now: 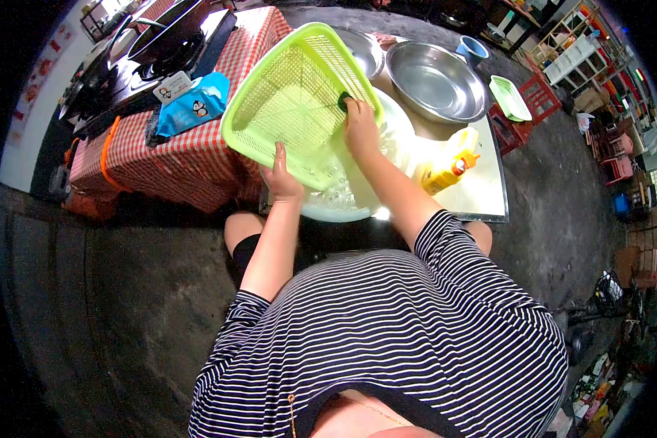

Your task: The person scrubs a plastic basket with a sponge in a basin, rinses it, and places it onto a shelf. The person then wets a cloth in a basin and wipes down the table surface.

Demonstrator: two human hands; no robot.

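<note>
A light green perforated plastic basket (292,109) is tilted above a pale basin (336,214) of water. My left hand (281,179) grips the basket's near edge, with the thumb over the rim. Inside the basket, near its right wall, my right hand (360,124) holds a small dark green scrubber (343,101) against the plastic. A yellow bottle (445,174) with an orange cap stands to the right of the basin. The basket hides part of the basin.
Behind the basin are a wide steel bowl (438,82) and a blue cup (472,50). At the left, a checkered cloth (153,164) covers a table with a blue packet (193,106) and a stove. Another green basket (510,98) sits on a red stool at the right.
</note>
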